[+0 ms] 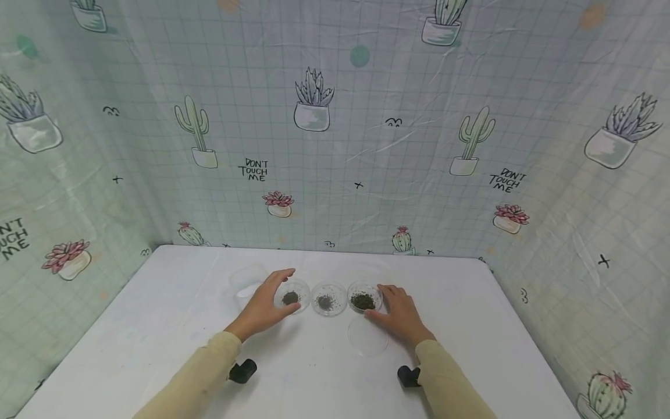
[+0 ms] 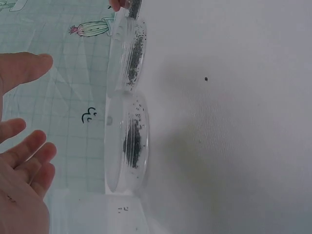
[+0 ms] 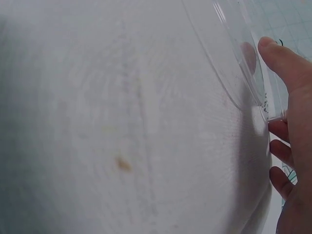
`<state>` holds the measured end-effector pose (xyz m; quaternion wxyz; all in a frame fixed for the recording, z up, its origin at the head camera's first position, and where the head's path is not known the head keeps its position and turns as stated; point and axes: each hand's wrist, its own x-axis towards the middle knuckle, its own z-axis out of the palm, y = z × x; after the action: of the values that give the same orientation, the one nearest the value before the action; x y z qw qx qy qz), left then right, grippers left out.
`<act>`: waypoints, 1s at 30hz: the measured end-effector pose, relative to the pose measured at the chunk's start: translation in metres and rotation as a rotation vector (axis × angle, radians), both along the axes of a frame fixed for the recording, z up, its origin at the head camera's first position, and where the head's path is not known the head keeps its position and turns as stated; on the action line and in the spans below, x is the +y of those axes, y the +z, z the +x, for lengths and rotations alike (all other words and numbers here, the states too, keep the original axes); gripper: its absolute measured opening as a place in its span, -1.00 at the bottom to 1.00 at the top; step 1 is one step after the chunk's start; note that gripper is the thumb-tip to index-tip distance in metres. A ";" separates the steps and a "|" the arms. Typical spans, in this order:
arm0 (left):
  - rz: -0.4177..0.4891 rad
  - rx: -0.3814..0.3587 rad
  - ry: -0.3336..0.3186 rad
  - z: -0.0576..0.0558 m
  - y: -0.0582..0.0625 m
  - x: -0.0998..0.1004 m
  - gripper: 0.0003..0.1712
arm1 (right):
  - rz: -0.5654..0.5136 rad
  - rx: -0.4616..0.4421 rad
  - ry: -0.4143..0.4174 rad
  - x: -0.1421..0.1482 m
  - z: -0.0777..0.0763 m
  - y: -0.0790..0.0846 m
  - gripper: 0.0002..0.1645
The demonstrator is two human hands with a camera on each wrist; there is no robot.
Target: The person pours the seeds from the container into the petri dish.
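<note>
Three clear petri dishes stand in a row, each with dark crumbly bits: the left dish [image 1: 283, 307], the middle dish [image 1: 328, 312] and the right dish [image 1: 364, 284]. My left hand [image 1: 264, 305] is beside the left dish, thumb and fingers spread apart; in the left wrist view the hand [image 2: 22, 170] holds nothing. Around the near right edge of the right dish, my right hand [image 1: 399, 314] grips with thumb and fingers. The right wrist view shows its thumb [image 3: 280, 56] at the clear wall. A clear round lid [image 1: 369, 337] lies flat before that dish.
A clear plastic container [image 1: 246, 279] stands behind the left hand, partly hidden. The white table [image 1: 314, 378] ends at a patterned cloth backdrop [image 1: 356, 145]. A dark speck [image 2: 206, 79] lies on the tabletop.
</note>
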<state>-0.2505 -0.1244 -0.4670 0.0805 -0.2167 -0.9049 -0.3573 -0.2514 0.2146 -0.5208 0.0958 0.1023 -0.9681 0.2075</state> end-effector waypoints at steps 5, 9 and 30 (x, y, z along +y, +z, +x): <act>0.021 -0.036 -0.043 0.001 -0.002 0.011 -0.16 | 0.009 -0.017 -0.002 0.000 0.000 0.002 -0.01; 0.026 -0.082 -0.066 0.003 -0.002 0.021 -0.15 | 0.010 -0.021 0.000 0.000 0.000 0.004 0.00; -0.024 -0.168 -0.401 0.015 -0.006 0.052 -0.30 | -0.030 -0.071 -0.015 0.002 -0.002 0.000 0.02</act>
<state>-0.2356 -0.0720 -0.4726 -0.0706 -0.3628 -0.8514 -0.3723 -0.2535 0.2162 -0.5212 0.0645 0.0860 -0.9684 0.2249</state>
